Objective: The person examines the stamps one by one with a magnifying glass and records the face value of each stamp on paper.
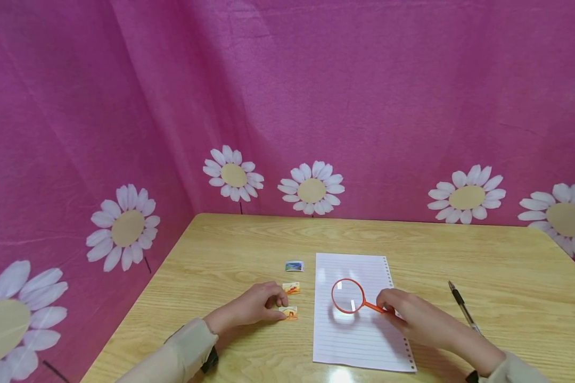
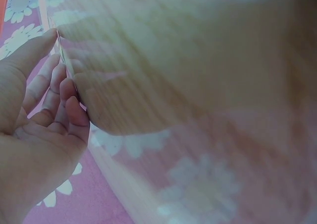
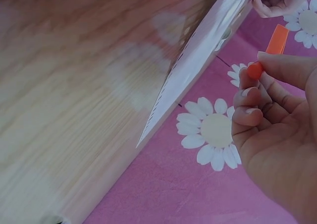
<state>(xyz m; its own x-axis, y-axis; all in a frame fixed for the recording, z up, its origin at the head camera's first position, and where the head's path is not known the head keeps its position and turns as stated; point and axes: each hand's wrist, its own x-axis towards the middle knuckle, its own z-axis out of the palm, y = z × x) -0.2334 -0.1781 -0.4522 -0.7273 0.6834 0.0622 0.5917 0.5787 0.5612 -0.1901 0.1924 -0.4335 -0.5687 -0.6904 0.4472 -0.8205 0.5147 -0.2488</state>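
My right hand (image 1: 414, 318) pinches the orange handle of a magnifying glass (image 1: 348, 296) between thumb and fingers. Its round lens is over a lined sheet of paper (image 1: 352, 343), above the page with a shadow below. In the right wrist view the orange handle (image 3: 278, 39) sticks out past my thumb. On the wood table my left hand (image 1: 256, 305) rests with bent fingers, thumb tip at the left edge of a small yellow-orange stamp (image 1: 291, 313). Behind that stamp lie another orange-yellow stamp (image 1: 293, 288) and a blue-green one (image 1: 294, 266), in a column.
A black-tipped pen (image 1: 463, 307) lies right of the paper, beyond my right hand. The wooden table (image 1: 239, 244) runs back to a pink curtain (image 1: 364, 106) with daisies, which also hangs along the left side.
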